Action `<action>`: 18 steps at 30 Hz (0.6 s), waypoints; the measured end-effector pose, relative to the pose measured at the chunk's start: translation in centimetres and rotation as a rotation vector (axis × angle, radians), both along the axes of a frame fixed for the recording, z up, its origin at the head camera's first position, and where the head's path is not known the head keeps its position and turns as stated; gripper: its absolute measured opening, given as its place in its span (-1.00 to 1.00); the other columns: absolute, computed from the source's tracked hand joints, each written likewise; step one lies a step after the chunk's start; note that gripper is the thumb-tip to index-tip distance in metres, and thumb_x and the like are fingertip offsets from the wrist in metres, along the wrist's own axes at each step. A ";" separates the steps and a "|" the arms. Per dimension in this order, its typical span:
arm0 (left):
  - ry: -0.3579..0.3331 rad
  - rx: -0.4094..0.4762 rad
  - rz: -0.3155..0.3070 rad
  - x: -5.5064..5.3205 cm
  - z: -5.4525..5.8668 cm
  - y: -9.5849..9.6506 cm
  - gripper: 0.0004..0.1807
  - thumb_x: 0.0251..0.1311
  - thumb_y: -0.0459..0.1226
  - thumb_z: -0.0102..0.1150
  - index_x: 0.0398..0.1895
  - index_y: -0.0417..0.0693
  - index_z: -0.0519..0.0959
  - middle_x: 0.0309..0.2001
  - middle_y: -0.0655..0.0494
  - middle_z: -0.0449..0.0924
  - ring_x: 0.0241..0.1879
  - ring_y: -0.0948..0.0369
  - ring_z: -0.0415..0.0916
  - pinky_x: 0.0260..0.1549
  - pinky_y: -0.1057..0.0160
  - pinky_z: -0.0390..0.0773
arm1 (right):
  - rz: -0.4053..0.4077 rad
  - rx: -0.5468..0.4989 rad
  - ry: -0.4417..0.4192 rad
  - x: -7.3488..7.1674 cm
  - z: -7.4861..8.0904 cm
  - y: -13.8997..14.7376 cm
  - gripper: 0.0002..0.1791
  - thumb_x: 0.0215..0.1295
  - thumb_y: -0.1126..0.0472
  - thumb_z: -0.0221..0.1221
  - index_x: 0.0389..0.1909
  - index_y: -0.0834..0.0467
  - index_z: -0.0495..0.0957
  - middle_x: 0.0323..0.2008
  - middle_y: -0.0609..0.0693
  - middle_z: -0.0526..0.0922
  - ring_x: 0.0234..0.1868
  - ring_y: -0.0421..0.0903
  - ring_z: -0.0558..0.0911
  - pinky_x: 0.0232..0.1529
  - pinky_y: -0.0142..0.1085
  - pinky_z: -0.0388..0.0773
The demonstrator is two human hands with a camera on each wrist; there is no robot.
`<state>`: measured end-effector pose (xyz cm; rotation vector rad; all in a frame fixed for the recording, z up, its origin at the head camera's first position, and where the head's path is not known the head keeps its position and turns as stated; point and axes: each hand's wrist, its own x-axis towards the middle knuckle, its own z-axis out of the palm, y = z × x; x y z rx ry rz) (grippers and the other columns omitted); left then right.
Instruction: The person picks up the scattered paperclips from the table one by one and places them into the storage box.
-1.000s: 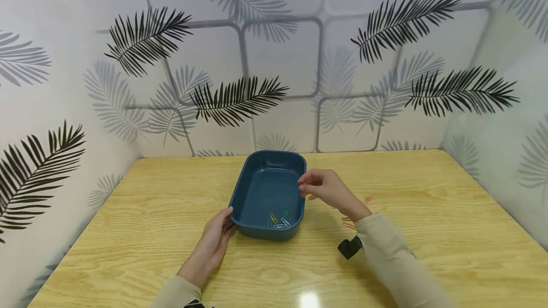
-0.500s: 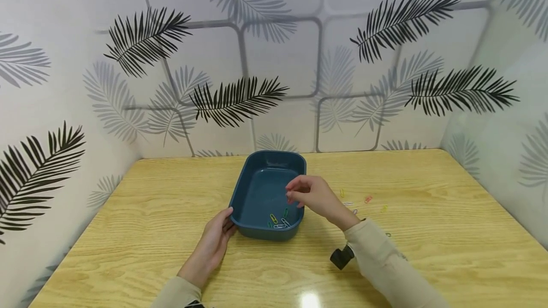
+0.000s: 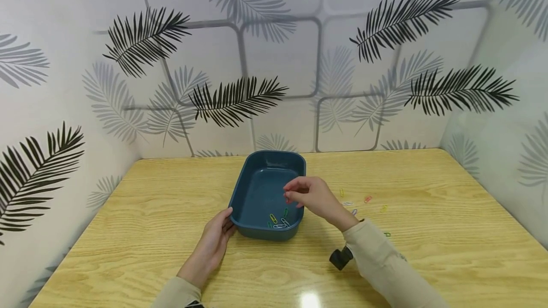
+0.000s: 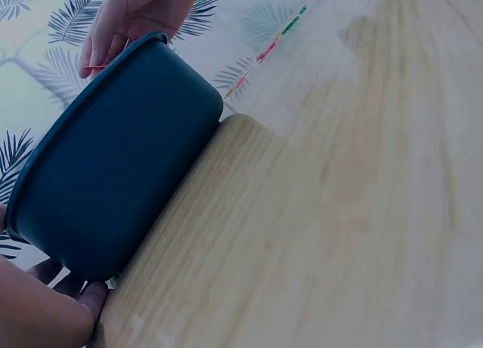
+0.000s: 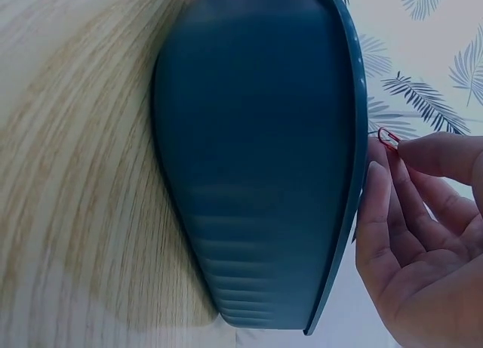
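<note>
A dark blue plastic box [image 3: 267, 234] stands on the table, with several paper clips [image 3: 273, 218] in yellow, green and white at its near end. My left hand [image 3: 214, 239] holds its near left corner, thumb at the rim and fingers against the outer wall. Over the right side of the box, my right hand [image 3: 314, 198] pinches a red paper clip [image 5: 388, 139] between thumb and fingertip. In the left wrist view, that hand appears beyond the box's far rim. The lower part of the right hand's palm is hidden in the head view.
More paper clips in several colours lie on the wooden table [image 3: 171, 189] to the right, among them a red paper clip [image 3: 367, 199] and a green paper clip [image 3: 387, 234]. The right forearm passes over part of this area. A patterned wall [image 3: 282, 122] stands behind the table.
My right hand has moved left and slightly nearer, from the box's right rim to over its inside, still pinching the red paper clip. My left hand and the box have stayed put.
</note>
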<state>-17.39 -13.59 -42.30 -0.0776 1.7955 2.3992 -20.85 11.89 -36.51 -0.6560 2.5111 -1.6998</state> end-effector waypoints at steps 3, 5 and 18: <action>-0.003 0.001 0.002 0.0 0.0 0.0 -0.45 0.48 -0.21 -0.16 0.36 -0.43 0.19 0.32 -0.29 0.21 0.30 -0.03 0.17 0.30 0.12 0.16 | -0.001 -0.002 -0.003 0.0 0.0 0.0 -0.82 0.33 0.33 0.19 -0.14 0.34 0.62 -0.32 0.09 0.70 -0.24 0.15 0.66 -0.30 -0.11 0.64; -0.008 0.001 0.003 0.0 0.1 0.0 -0.45 0.48 -0.21 -0.16 0.36 -0.44 0.18 0.32 -0.29 0.21 0.30 -0.03 0.17 0.30 0.11 0.16 | 0.000 0.001 -0.005 0.1 0.0 0.0 -0.81 0.33 0.32 0.19 -0.13 0.34 0.62 -0.32 0.07 0.70 -0.23 0.15 0.65 -0.29 -0.06 0.63; -0.002 -0.001 -0.006 0.0 0.0 0.0 -0.45 0.48 -0.20 -0.16 0.36 -0.42 0.19 0.32 -0.28 0.22 0.29 -0.02 0.19 0.28 0.12 0.18 | 0.029 0.026 -0.001 0.2 -0.1 0.0 -0.74 0.35 0.28 0.18 -0.04 0.33 0.61 -0.18 0.26 0.67 -0.21 0.22 0.64 -0.32 -0.23 0.61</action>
